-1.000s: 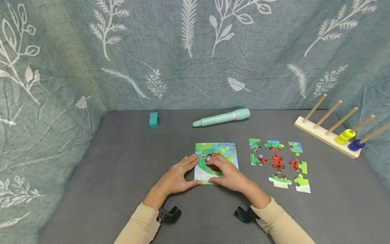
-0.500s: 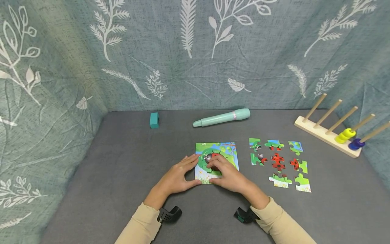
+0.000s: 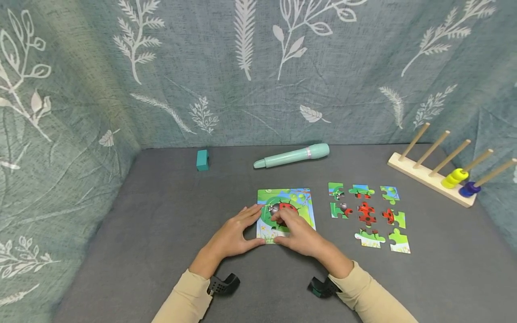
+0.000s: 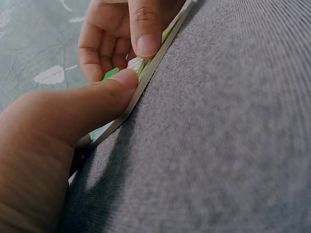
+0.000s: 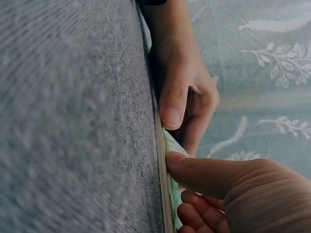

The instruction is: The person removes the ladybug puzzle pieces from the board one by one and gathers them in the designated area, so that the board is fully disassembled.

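A square puzzle board point(image 3: 304, 201) with a ladybug picture lies mid-table. My left hand point(image 3: 234, 231) lies along its left edge, fingers extended and thumb by the near-left corner. Over its near part, my right hand point(image 3: 300, 231) has thumb and curled fingers close together around a jigsaw piece point(image 3: 268, 231), mostly covered by the hands. In the left wrist view, a white and green bit of that piece point(image 4: 135, 63) shows between the thumb tips. Several loose jigsaw pieces point(image 3: 367, 214) are spread in rows to the board's right.
A pale green marker-shaped tube point(image 3: 291, 156) lies near the curtain point(image 3: 226, 67). A teal block point(image 3: 202, 160) stands left of it. At the far right, a wooden peg rack point(image 3: 424, 177) carries yellow and blue rings.
My right hand has shifted slightly left over the board, uncovering a little more of the ladybug picture. My left hand stays in place. The head view has shifted a little.
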Demonstrator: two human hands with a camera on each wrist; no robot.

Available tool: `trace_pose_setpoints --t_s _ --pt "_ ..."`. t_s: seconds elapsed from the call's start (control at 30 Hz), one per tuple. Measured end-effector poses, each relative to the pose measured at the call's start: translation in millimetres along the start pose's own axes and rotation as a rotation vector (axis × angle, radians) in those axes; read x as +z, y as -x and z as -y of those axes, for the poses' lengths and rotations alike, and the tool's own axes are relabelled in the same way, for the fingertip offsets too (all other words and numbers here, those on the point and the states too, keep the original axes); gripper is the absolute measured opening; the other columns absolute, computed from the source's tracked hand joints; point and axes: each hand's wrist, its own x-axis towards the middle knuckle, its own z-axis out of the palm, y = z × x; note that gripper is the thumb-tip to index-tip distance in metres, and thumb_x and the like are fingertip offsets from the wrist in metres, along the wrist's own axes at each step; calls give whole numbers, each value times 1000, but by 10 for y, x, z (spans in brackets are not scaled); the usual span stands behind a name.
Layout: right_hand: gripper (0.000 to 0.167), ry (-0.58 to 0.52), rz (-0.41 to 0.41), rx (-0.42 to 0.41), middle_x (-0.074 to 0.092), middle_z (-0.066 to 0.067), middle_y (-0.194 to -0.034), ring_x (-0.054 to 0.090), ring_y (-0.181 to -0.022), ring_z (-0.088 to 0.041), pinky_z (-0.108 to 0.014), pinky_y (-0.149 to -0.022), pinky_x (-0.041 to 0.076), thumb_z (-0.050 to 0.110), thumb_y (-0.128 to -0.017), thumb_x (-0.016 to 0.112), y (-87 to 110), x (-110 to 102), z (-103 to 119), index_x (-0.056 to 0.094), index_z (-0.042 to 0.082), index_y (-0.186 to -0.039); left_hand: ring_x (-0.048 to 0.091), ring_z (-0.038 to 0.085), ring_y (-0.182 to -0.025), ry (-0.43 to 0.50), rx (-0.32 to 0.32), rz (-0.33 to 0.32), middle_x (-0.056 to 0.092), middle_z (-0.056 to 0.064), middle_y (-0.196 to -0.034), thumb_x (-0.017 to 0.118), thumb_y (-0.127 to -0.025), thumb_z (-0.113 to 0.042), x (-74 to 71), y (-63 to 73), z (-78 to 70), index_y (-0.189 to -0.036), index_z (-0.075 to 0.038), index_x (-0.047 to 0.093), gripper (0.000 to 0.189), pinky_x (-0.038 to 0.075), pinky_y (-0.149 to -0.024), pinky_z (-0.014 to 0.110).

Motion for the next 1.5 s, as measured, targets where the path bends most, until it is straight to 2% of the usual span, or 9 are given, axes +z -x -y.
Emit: trace_pose_setpoints --t_s 0.4,0.63,0.73,0.93,1.13,1.3,1.5 --pt "40 -14 -4 27 60 -6 -107 60 -97 -19 -32 -86 54 11 -79 76 6 -32 11 58 5 -114 37 24 -138 0 -10 -4 41 8 -149 76 -79 -39 -4 9 -7 -141 -1 45 79 29 -117 42" --pt "43 -105 -20 95 62 -7 -108 62 -95 -18 -30 -84 55 15 -80 77 75 -186 -17 59 5 -118 35 24 -139 12 -7 4 40 8 -149 76 -79 -38 13 -7 -13 -141 -1 44 79 28 -118 41" --pt "43 -123 -33 128 62 -7 -109 61 -96 -18 -33 -85 55 14 -80 77 139 -284 -27 60 6 -119 35 24 -139 14 -9 4 40 8 -149 76 -79 -38 16 -11 -13 -140 -1 45 79 27 -118 40" --pt "43 -103 -51 183 59 -5 -118 61 -108 -24 -40 -92 53 15 -82 75 361 -479 -123 59 8 -122 35 24 -139 14 -15 4 40 8 -149 77 -78 -37 14 -16 -14 -141 -1 44 79 27 -118 40" --pt "41 -22 -111 227 61 -2 -111 60 -103 -22 -39 -89 53 16 -81 76 639 -686 -257 61 10 -119 35 24 -139 16 -15 5 40 8 -149 77 -78 -37 26 -20 -15 -141 -1 44 80 27 -119 39" --pt "40 35 -167 241 62 -2 -109 60 -98 -18 -30 -86 52 15 -80 77 877 -824 -389 63 10 -117 35 24 -139 22 -13 3 41 8 -149 77 -78 -37 23 -14 -18 -141 -1 44 80 27 -119 40" --pt "38 46 -188 254 62 0 -109 57 -98 -5 -13 -85 47 15 -80 77 1098 -933 -500 64 12 -115 35 24 -140 29 -23 10 40 7 -150 77 -78 -37 15 -5 -5 -141 -2 44 80 26 -119 39"
